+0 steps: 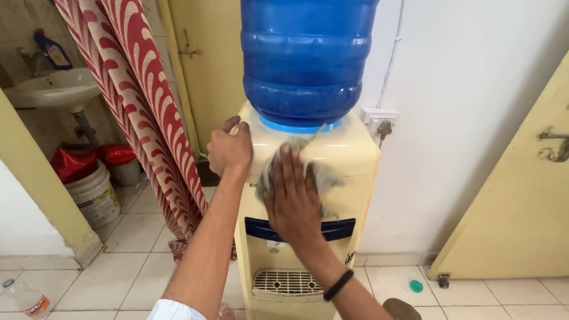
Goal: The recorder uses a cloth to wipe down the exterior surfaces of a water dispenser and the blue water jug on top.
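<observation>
The right hand (294, 198) presses flat, fingers spread, on a crumpled grey cloth (320, 175) against the cream plastic water dispenser (355, 163); the left hand (229, 148) seemingly grips its top corner, below the blue water jug (305, 59).

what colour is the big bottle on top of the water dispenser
Blue: the bottle is translucent blue, seen in the head view.

The scene was lit evenly and brightly by soft, diffuse light, and no hard shadows were cast. A faint shadow was thrown on the white plastered wall (474, 118) beside the cream plastic water dispenser (332, 249). Mild sheen was seen on the translucent blue water bottle (305, 59). The right hand (291, 198) was slightly smeared by motion blur. Straight edges were bowed outward near the frame borders.
</observation>
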